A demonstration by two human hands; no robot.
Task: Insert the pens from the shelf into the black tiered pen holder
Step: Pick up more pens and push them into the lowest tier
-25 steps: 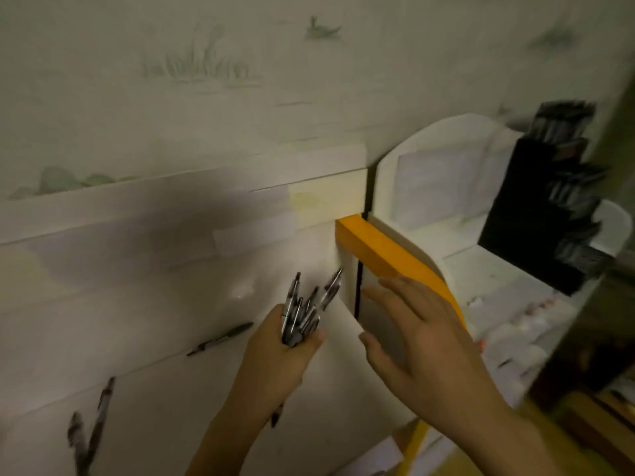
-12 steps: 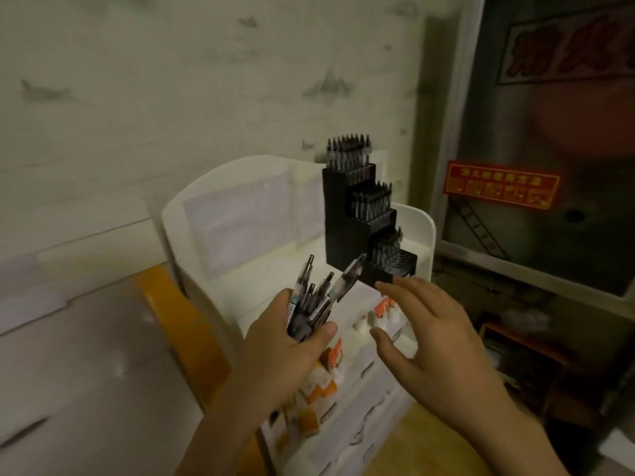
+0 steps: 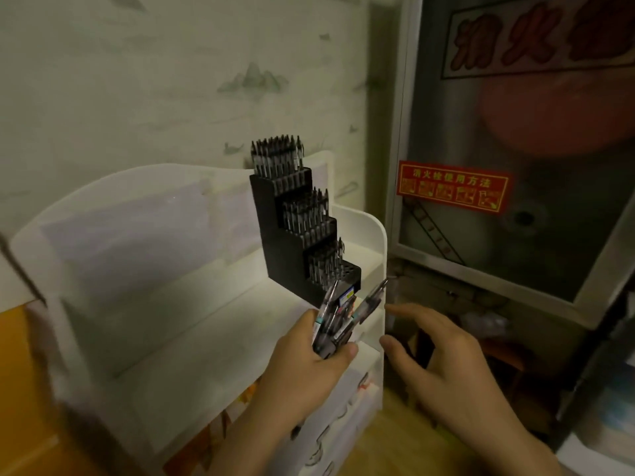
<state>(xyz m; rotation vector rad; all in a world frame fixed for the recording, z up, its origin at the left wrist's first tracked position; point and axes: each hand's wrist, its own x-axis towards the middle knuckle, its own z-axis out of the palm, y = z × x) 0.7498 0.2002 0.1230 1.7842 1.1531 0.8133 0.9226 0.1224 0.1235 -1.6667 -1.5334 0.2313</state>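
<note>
**A fistful of pens held just below the stepped holder**

The bundle of pens stands up out of the left hand, fanned slightly, their tips pointing up and to the right toward the low front corner of the black pen holder. The left hand grips them with fingers curled round the barrels and the thumb pressed across the front. One pen leans out farther to the right than the others (the motion blur makes an exact count impossible).

The holder sits on the upper ledge of a white display stand, toward its right end. It climbs in steps from front to back; the upper tiers are packed with upright pens, and the lowest front tier shows rows of open holes with a small label on its front face. The held pens overlap that front corner in view, though whether they touch it cannot be told.

The right hand hovers just to the right of the bundle, holding nothing, fingers spread and loosely extended, thumb apart from them.

Lower shelves of the stand carry small packaged goods with orange on them. Behind it is pale wallpaper with faint painted hills. To the right stands a metal-framed cabinet door bearing a red instruction sticker.
</note>
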